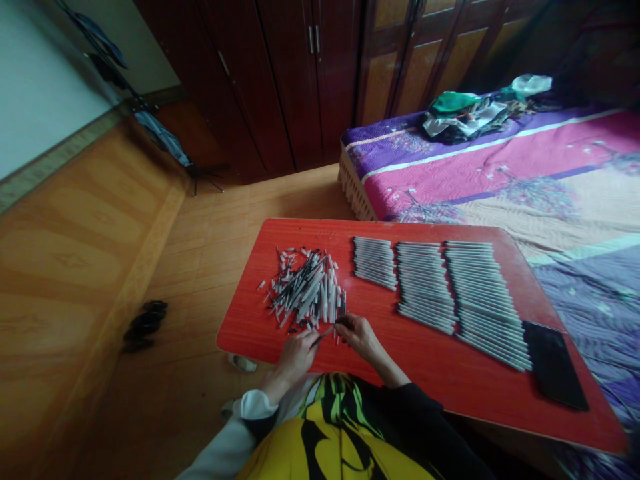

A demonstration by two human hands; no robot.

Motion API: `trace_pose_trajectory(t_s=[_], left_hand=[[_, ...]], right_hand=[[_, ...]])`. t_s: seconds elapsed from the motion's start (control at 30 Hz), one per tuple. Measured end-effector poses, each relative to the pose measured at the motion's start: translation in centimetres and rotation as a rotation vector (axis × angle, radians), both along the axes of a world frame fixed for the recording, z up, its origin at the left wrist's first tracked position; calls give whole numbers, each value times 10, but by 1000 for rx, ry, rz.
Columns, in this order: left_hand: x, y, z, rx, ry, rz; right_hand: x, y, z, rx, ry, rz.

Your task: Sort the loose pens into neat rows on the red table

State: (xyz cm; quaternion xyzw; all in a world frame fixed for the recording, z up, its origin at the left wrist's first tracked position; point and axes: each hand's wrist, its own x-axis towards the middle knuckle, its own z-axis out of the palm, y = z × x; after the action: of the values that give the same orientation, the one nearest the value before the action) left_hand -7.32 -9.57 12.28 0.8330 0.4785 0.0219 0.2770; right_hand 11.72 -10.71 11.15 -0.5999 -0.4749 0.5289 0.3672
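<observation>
My left hand [299, 352] is closed on one end of a thin, light pen [326, 332] over the near edge of the red table. The fingers of my right hand [361, 335] pinch at its other end, where a dark part shows. Just beyond my hands lies a loose pile of pen parts [306, 287]: whitish barrels, dark thin pieces and small bits. To the right, whole-looking pens are laid side by side in three groups: a short one [374, 262], a middle one [427, 287] and a long one [485, 303].
A flat black phone-like device [556, 367] rests on the red table [370, 347] near its right end. Beyond stands a bed [500, 193] with a heap of clothes [465, 113]. Dark shoes [145, 325] lie on the floor at left, and a wardrobe [285, 87] is behind.
</observation>
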Motion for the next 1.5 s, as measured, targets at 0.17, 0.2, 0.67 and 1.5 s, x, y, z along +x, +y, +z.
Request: trace_pose_trajectory(t_s=[0.17,0.2,0.67,1.5], left_hand=[[1,0,0,8,0,-34],[1,-1,0,9,-2,-37],[6,-2,1,-40,11,15],[-15,-9,-14,-41,-72,305]], right_hand=[[2,0,-12,-116,108,-15],[2,0,-14,-139,97,-20],[-2,2,-23,-126,185,-135],[7,60,-78,-30,-891,213]])
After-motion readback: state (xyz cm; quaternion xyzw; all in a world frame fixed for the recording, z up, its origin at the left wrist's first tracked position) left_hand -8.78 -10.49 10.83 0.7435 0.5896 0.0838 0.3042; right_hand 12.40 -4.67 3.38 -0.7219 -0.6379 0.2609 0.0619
